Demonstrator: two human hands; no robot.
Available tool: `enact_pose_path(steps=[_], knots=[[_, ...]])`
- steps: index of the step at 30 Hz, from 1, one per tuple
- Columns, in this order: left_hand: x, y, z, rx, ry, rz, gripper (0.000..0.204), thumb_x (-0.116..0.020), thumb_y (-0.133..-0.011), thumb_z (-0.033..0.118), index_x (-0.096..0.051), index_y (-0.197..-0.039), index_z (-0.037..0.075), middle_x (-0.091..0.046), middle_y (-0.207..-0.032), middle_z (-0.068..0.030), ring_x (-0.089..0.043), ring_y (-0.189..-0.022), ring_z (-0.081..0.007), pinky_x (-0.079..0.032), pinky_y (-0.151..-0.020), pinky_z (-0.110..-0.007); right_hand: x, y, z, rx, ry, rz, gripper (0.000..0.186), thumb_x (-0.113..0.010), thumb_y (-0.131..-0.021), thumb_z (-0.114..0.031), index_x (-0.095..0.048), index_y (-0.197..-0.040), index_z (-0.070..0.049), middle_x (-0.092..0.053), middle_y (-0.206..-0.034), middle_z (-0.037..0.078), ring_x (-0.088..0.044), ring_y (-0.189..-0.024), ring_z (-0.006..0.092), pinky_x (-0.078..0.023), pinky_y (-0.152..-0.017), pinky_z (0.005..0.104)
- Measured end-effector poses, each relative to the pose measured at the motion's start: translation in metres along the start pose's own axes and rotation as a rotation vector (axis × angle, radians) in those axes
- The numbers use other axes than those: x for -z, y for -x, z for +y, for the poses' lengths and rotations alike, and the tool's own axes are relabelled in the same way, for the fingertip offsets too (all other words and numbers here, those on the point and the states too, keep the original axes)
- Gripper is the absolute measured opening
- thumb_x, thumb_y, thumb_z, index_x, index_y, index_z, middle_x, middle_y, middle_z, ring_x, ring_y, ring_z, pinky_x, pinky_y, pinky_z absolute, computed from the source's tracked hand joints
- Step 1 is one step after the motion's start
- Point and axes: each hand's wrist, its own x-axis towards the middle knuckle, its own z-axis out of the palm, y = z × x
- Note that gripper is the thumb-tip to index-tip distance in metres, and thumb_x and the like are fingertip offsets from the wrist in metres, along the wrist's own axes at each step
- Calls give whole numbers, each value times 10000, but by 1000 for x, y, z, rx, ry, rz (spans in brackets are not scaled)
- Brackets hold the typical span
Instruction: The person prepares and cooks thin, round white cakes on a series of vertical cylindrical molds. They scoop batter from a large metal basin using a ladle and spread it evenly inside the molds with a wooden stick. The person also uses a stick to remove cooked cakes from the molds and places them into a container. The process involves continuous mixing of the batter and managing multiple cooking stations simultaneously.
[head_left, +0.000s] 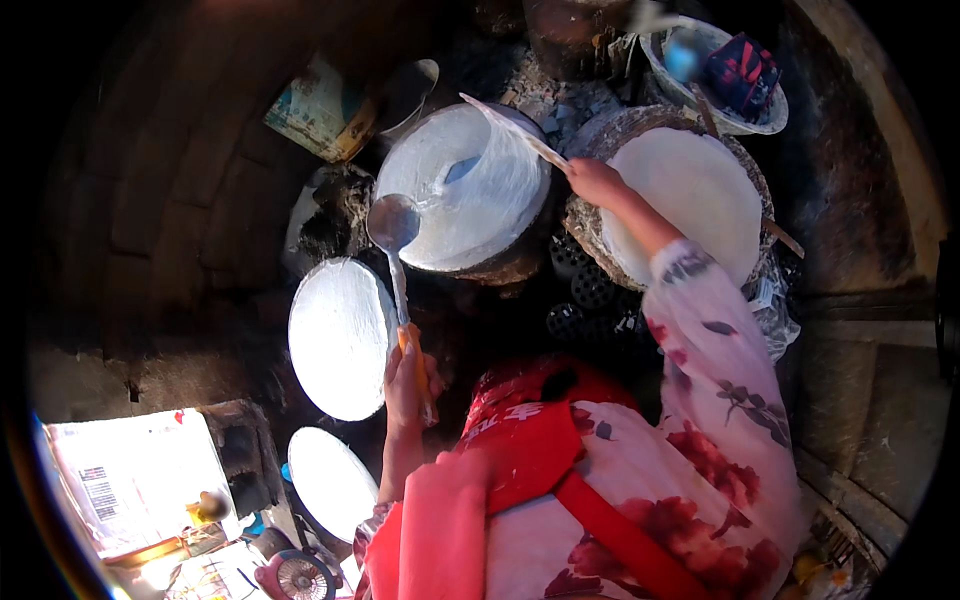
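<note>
My left hand (410,378) is closed round the orange handle of a metal ladle (393,222). The ladle's bowl is over the near left edge of a large round silvery-white surface (480,215); I cannot tell whether this is a lid or a vessel of pale liquid. In my right hand (594,184) is a long pale wooden stick (528,137), whose far end reaches over that surface's far edge. Below my right forearm, a thin round pale sheet (700,190) covers the top of a round, crusted stove (590,222).
Two white discs (342,340) are at the left. Behind them stands a worn metal drum (318,112). A white basin (772,118) holding cloth is far right. Dark perforated briquettes (590,285) lie between the stoves. A small fan (300,577) and a white box (140,470) are near left.
</note>
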Motion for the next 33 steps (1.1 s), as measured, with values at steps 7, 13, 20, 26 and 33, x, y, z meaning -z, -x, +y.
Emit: enact_pose_path(steps=[7,13,20,26,33], knots=[[-14,-2,3,66,78,33,378,-428,-962,346,-437,-1214,65,-428,-641,-22,-396,-425,-110,-315,-381,-221,-19,19,-59,329,188,-61,191,-465,-821,-140,-621,-836,-31,-655,-828,193,-643,-801,351,-507,-706,465],[-8,5,0,96,137,-6,323,-429,-954,300,-451,-1203,95,-434,-669,-16,-405,-448,-101,-324,-393,-209,-12,91,-27,-17,41,97,160,-465,-861,-162,-536,-902,-24,-642,-762,163,-635,-758,351,-491,-654,471],[-13,0,5,113,250,-121,327,-440,-956,328,-448,-1193,103,-431,-662,-20,-402,-443,-103,-328,-404,-221,-38,97,-67,151,87,-3,169,-466,-853,-159,-553,-904,-23,-638,-769,203,-629,-763,383,-476,-652,503],[-17,-3,19,137,248,-137,320,-438,-955,340,-452,-1173,106,-437,-665,-17,-417,-445,-110,-342,-398,-230,-30,65,-38,79,129,43,197,-448,-854,-154,-572,-901,-9,-641,-780,197,-627,-785,375,-481,-670,487],[-16,-4,26,131,120,19,343,-424,-957,375,-459,-1144,90,-455,-663,-13,-419,-435,-95,-335,-382,-222,-3,54,-48,79,52,-6,178,-465,-807,-112,-587,-876,-3,-645,-794,226,-636,-779,391,-496,-679,491]])
